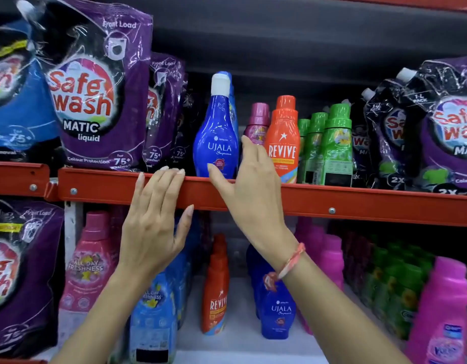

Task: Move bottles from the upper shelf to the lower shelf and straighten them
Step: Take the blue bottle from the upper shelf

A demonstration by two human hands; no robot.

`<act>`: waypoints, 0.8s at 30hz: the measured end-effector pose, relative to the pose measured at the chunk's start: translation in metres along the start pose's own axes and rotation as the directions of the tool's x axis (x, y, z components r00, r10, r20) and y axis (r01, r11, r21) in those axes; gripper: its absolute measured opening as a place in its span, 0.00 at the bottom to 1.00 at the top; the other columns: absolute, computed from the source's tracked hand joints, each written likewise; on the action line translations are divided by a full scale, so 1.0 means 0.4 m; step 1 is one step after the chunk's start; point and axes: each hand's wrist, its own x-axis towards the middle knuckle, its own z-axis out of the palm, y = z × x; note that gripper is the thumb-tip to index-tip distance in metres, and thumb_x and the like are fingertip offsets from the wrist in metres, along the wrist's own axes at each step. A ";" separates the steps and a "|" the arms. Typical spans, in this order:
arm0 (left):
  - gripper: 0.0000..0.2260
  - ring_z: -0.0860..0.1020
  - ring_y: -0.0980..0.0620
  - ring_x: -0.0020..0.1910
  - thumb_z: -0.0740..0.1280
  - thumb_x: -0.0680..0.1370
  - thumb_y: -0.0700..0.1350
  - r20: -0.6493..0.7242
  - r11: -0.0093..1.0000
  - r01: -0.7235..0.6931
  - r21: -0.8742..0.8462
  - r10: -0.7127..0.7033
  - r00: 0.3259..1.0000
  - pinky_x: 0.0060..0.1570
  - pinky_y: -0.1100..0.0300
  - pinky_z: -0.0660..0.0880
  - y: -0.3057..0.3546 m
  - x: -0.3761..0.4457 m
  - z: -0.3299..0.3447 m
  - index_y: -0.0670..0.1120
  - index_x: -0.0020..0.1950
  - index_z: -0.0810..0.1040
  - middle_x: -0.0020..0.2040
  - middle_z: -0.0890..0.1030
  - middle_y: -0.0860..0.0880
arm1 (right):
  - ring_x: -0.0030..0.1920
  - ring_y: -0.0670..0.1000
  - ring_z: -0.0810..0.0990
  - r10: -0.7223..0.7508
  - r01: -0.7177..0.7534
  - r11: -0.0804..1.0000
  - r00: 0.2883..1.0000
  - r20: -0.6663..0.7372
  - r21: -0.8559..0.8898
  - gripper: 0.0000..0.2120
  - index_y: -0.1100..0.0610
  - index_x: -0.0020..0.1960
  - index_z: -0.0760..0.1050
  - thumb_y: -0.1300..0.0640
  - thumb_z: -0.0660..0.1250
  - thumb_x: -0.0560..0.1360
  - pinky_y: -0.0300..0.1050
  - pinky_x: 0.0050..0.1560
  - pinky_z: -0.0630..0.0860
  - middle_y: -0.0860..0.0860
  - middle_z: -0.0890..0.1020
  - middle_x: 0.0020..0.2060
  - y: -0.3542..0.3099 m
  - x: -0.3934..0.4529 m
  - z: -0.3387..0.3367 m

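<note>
A blue Ujala bottle (216, 135) with a white cap stands upright on the upper shelf, behind the red shelf rail (358, 203). My right hand (250, 185) is open at its lower right side, thumb touching the bottle's base, fingers spread beside it. My left hand (153, 222) is open and lies flat against the rail, just left of and below the bottle. An orange Revive bottle (283, 143) and a small pink bottle (257, 122) stand right of the blue one. On the lower shelf stand another Revive bottle (216, 287) and another Ujala bottle (277, 306).
Purple Safewash pouches (95, 95) fill the upper shelf's left; green bottles (332, 145) and more pouches (448, 127) fill its right. On the lower shelf: a pink bottle (90, 261) and light blue bottles (153, 319) at left, magenta (442, 313) and green bottles at right.
</note>
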 end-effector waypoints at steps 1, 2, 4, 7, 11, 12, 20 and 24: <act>0.22 0.66 0.44 0.72 0.56 0.81 0.48 -0.020 1.000 -0.007 -0.005 0.007 1.000 0.74 0.43 0.58 -0.002 -0.001 0.003 0.40 0.73 0.64 0.70 0.72 0.40 | 0.65 0.56 0.73 0.025 -0.025 1.000 1.000 0.013 -0.011 0.36 0.62 0.74 0.61 0.43 0.66 0.75 0.45 0.63 0.67 0.56 0.74 0.66 -0.006 0.011 0.010; 0.22 0.66 0.43 0.72 0.57 0.81 0.48 -0.044 1.000 -0.013 -0.015 0.012 0.999 0.74 0.43 0.59 -0.004 0.002 0.006 0.39 0.73 0.64 0.69 0.73 0.40 | 0.65 0.57 0.73 0.045 -0.044 0.998 0.999 0.026 -0.036 0.38 0.62 0.75 0.59 0.41 0.66 0.74 0.46 0.62 0.68 0.57 0.73 0.66 -0.013 0.023 0.020; 0.22 0.67 0.43 0.71 0.58 0.81 0.47 -0.074 1.000 -0.018 -0.016 0.017 0.997 0.74 0.43 0.59 -0.001 -0.004 0.021 0.39 0.72 0.65 0.68 0.73 0.39 | 0.64 0.58 0.75 0.095 -0.090 0.992 0.994 0.049 -0.085 0.41 0.63 0.76 0.57 0.39 0.66 0.73 0.48 0.60 0.71 0.57 0.73 0.66 -0.027 0.045 0.037; 0.21 0.67 0.42 0.71 0.58 0.81 0.46 -0.113 0.999 -0.029 -0.035 0.025 0.993 0.74 0.42 0.59 -0.009 -0.006 0.037 0.38 0.72 0.66 0.68 0.74 0.38 | 0.60 0.59 0.77 0.160 -0.153 0.979 0.986 0.047 -0.134 0.40 0.62 0.71 0.63 0.36 0.67 0.71 0.50 0.53 0.74 0.56 0.75 0.62 -0.042 0.070 0.059; 0.21 0.67 0.43 0.71 0.58 0.81 0.46 -0.151 0.999 -0.050 -0.015 0.047 0.987 0.74 0.43 0.59 -0.023 -0.007 0.052 0.38 0.72 0.66 0.67 0.74 0.38 | 0.58 0.59 0.78 0.166 -0.165 0.979 0.986 0.002 -0.119 0.37 0.60 0.66 0.66 0.35 0.68 0.69 0.49 0.51 0.73 0.56 0.76 0.59 -0.041 0.080 0.070; 0.21 0.67 0.43 0.71 0.58 0.81 0.46 -0.160 0.998 -0.053 -0.016 0.050 0.986 0.74 0.43 0.59 -0.023 -0.006 0.054 0.38 0.72 0.66 0.67 0.74 0.38 | 0.58 0.59 0.78 0.165 -0.164 0.982 0.986 -0.004 -0.096 0.37 0.60 0.67 0.66 0.35 0.68 0.69 0.49 0.52 0.73 0.56 0.76 0.60 -0.037 0.081 0.071; 0.22 0.66 0.44 0.72 0.57 0.81 0.47 -0.148 0.999 -0.050 -0.016 0.047 0.988 0.74 0.44 0.58 -0.026 -0.007 0.052 0.39 0.72 0.66 0.68 0.74 0.39 | 0.61 0.54 0.76 0.142 -0.125 0.987 0.974 -0.175 0.105 0.43 0.61 0.73 0.64 0.35 0.69 0.69 0.38 0.53 0.66 0.55 0.76 0.63 -0.028 0.098 0.004; 0.23 0.63 0.44 0.75 0.56 0.81 0.49 -0.105 1.000 0.004 -0.024 -0.007 0.994 0.74 0.42 0.58 -0.001 -0.013 0.037 0.39 0.74 0.63 0.72 0.70 0.40 | 0.62 0.49 0.76 0.163 -0.132 0.974 0.974 -0.160 0.184 0.41 0.57 0.71 0.68 0.34 0.69 0.67 0.38 0.59 0.69 0.50 0.78 0.62 -0.020 0.061 -0.059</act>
